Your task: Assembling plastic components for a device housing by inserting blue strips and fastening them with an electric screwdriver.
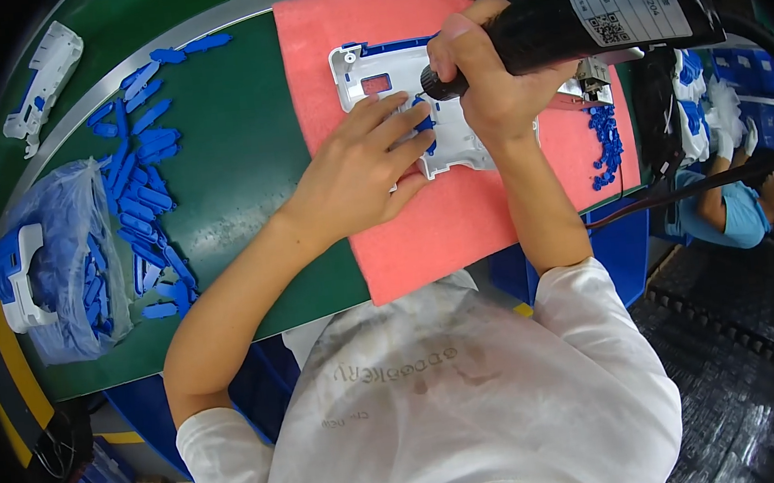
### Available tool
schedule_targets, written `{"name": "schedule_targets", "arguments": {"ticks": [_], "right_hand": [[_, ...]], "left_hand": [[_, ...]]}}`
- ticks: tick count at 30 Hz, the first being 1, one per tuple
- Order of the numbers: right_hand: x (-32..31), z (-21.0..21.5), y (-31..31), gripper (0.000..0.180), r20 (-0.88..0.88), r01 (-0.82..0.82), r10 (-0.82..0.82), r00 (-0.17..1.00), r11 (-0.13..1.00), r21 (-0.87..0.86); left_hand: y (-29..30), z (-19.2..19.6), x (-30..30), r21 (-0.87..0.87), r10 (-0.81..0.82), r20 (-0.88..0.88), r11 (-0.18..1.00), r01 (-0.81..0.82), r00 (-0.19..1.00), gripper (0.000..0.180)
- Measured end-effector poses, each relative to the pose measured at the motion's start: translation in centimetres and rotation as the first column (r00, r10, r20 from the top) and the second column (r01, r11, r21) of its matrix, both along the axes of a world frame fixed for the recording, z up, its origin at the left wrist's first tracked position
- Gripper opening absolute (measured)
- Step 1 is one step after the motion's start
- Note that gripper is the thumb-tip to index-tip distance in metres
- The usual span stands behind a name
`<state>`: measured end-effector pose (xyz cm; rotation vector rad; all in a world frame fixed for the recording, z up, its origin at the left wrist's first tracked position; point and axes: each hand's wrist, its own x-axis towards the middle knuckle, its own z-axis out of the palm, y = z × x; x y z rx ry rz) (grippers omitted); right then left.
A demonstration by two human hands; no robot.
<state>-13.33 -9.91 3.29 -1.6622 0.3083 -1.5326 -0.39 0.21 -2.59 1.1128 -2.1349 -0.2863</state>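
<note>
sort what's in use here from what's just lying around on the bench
In use: left hand pressing the white plastic panel; right hand gripping the black power screwdriver; pink foam mat.

Lying about: loose blue clips; plastic bag of parts; white-and-blue part; small blue pieces.

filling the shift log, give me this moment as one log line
left hand: flat on white plastic housing | right hand: grips black electric screwdriver, tip at housing | under: pink foam mat | left side: loose blue clips
</note>
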Motion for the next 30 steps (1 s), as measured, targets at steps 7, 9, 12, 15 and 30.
{"name": "schedule_targets", "arguments": {"ticks": [7,9,12,15,30], "right_hand": [[-0.1,-0.3,-0.1,0.047,0.003,0.024,-0.024,1.000,1.000,0.003],[0.8,0.4,1.2,0.032,0.120,0.034,-0.048,0.992,0.993,0.116],[0.5,0.1,0.9,0.017,-0.072,0.115,-0.111,0.991,0.992,0.054],[-0.5,-0.8,-0.5,0.014,0.003,-0.098,0.098,0.995,0.992,0.077],[-0.4,-0.9,-0.7,0.063,-0.052,0.192,-0.226,0.973,0.910,-0.368]], "left_hand": [[0.0,0.3,-0.2,-0.004,-0.004,0.004,1.000,0.004,1.000,0.037],[0.0,0.5,0.0,-0.006,-0.018,0.005,1.000,0.018,1.000,0.037],[0.2,0.4,-0.2,0.011,0.009,0.006,1.000,-0.009,1.000,0.037],[0.0,0.4,0.0,-0.029,0.001,0.014,1.000,-0.001,1.000,0.037],[0.0,-0.2,0.0,-0.042,-0.011,0.019,0.999,0.012,1.000,0.036]]}}
